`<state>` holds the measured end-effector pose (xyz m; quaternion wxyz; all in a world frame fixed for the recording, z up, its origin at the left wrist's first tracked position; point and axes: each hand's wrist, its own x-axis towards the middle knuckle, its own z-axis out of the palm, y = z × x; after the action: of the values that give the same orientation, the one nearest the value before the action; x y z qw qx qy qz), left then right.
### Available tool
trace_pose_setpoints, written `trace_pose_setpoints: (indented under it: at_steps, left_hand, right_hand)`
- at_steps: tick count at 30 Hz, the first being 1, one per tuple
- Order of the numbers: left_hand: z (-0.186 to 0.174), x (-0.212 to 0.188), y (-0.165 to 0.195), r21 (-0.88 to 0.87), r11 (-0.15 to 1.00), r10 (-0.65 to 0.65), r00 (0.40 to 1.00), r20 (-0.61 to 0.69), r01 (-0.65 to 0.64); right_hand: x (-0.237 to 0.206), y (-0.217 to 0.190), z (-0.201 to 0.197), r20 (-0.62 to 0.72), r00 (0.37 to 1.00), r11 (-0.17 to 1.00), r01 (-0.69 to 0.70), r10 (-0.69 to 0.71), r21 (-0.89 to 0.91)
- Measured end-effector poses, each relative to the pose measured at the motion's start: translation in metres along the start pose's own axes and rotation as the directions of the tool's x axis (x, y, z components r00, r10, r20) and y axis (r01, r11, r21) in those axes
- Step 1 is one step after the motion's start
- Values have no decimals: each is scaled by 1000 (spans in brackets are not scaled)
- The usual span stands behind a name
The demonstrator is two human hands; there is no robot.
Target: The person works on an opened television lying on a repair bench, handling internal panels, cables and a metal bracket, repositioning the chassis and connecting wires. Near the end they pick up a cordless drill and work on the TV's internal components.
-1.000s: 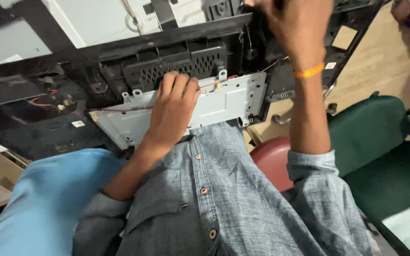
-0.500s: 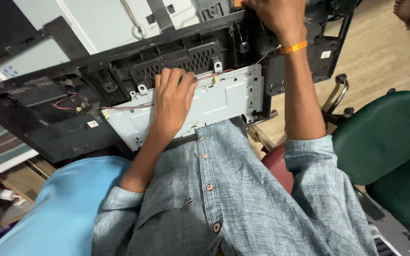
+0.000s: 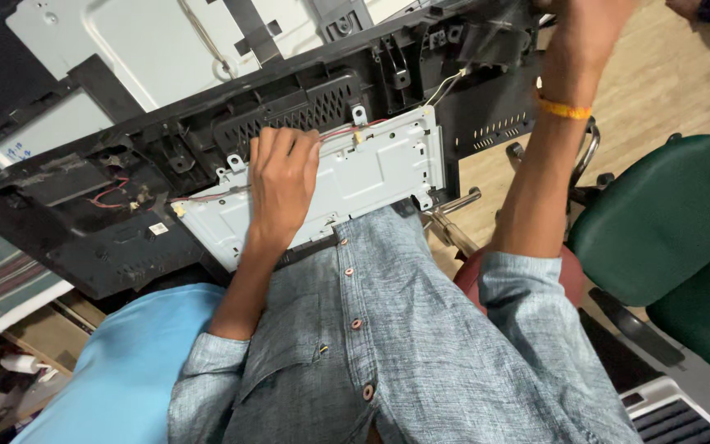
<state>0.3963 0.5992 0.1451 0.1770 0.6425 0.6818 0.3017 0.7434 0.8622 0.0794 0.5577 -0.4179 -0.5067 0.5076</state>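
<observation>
My left hand (image 3: 283, 185) lies flat on the metal shield plate (image 3: 371, 177), right hand (image 3: 581, 25) grips the black monitor housing's (image 3: 125, 238) far edge; housing could slide off my lap, straining the red wires (image 3: 112, 191).

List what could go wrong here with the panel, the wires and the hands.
1. The black panel rests tilted against the person's body, steadied only by the left hand on the metal plate and the right hand at its top edge; it could slip.
2. Thin red wires run right beside the left hand's fingers and might get snagged or pulled.
3. The plate's bare metal edges could nick fingers.
</observation>
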Motion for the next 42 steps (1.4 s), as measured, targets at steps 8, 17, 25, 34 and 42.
trace_pose_setpoints:
  at_steps: [8,17,25,34,42]
  left_hand:
    - [10,-1,0,-97,995,5,994,-107,-16]
    - [5,1,8,-84,996,-12,999,-47,8]
    - [-10,3,2,-55,998,43,996,77,-39]
    - [3,-14,15,71,991,108,991,81,-114]
    - [3,-28,20,80,980,164,972,170,-180]
  right_hand:
    - [-52,-56,20,-202,976,970,-31,82,240]
    - [-77,-31,15,-144,988,970,-25,61,241]
    - [-92,-22,-35,-235,942,956,-186,239,225]
    - [-108,-16,-13,-61,996,889,-86,66,-450]
    - [-126,-17,0,68,997,741,72,-35,-668]
